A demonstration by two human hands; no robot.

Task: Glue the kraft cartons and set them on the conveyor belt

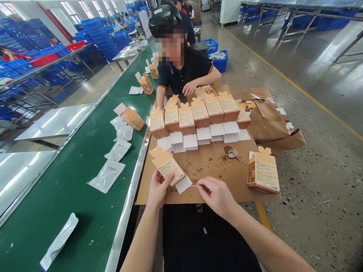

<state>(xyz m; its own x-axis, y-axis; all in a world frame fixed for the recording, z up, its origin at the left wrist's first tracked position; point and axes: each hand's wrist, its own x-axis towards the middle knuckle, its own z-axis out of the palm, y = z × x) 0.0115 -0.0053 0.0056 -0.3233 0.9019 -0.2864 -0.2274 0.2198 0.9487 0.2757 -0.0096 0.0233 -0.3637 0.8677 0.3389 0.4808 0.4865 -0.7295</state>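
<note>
My left hand (159, 189) grips a small brown-and-orange carton (168, 166) with printed text, tilted, its white flap (183, 183) hanging open toward me. In my right hand (214, 194) a thin pale stick (195, 185) is pinched between thumb and fingers, its tip at the edge of that flap. Both hands are over a brown cardboard sheet (176, 196). Beyond them, several similar cartons (186, 116) stand in rows with white flaps toward me. A small round clear dish (232, 153) sits among dark stains. Another carton (263, 172) stands at the right.
A green conveyor belt (85, 215) with a metal edge runs along the left, carrying several silver pouches (107, 175) and an open carton (132, 118). A co-worker (184, 75) sits across the cardboard. Brown wrapping paper (269, 128) lies at the right, and blue crates (219, 60) are behind.
</note>
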